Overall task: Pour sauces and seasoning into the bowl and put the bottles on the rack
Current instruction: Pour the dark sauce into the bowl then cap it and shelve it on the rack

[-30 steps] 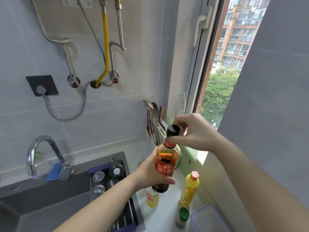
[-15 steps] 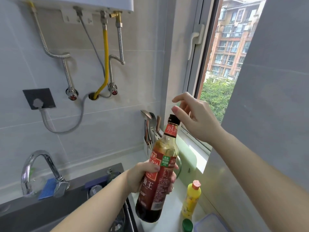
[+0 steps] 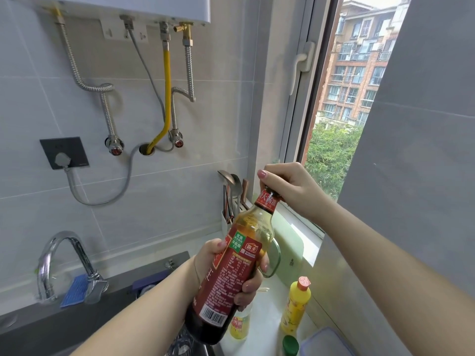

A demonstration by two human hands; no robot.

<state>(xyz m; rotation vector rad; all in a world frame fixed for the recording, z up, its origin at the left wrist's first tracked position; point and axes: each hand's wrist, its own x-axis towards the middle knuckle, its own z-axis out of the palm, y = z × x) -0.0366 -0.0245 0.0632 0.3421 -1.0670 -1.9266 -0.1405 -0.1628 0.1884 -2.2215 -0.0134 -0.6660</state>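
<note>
A tall soy sauce bottle (image 3: 231, 273) with a red label is held up in front of me, tilted with its neck toward the upper right. My left hand (image 3: 218, 268) is wrapped around its middle. My right hand (image 3: 288, 186) is closed over the cap at the top of the neck, hiding the cap. The bottle holds dark liquid at its bottom, and its upper part is clear amber. No bowl and no rack can be made out.
On the white counter below stand a yellow squeeze bottle with a red cap (image 3: 295, 307), a small yellow-labelled bottle (image 3: 239, 327), a green-capped jar (image 3: 290, 345) and a clear lidded box (image 3: 326, 343). A utensil holder (image 3: 231, 201) stands by the window. The sink (image 3: 77, 322) and tap (image 3: 64, 263) are at left.
The camera has tilted up and the bottle has risen closer. My right hand was on the cap, came off with fingers spread, and is now closed over the cap again.
</note>
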